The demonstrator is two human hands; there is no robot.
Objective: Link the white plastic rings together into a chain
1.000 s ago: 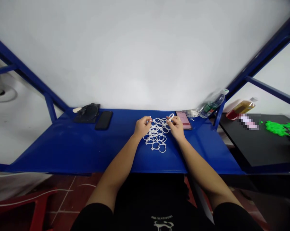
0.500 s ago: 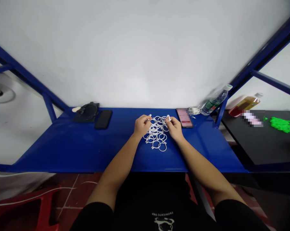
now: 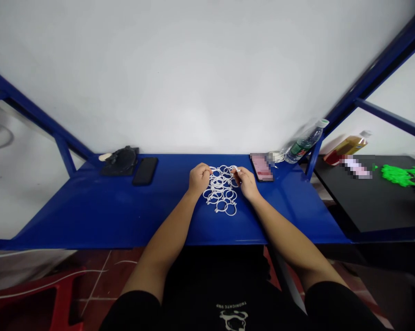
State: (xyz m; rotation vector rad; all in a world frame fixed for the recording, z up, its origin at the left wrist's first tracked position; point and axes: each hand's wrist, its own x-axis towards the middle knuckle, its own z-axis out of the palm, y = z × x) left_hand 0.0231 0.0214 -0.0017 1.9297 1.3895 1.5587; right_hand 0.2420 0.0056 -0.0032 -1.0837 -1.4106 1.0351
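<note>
"And the hands?"

"The left hand (image 3: 198,179) curls its fingers; whether around something, I cannot tell. White plastic rings (image 3: 218,187) overlap on the blue table (image 3: 100,207) between both hands; the right hand (image 3: 246,182) pinches a white piece (image 3: 238,170)."

"The risk?"

"Lifting one ring could drag others, because they overlap."

"Containers?"

"A green-labelled bottle (image 3: 301,148), apparently with clear liquid; then a yellow-and-red bottle (image 3: 348,147), contents uncertain."
</note>
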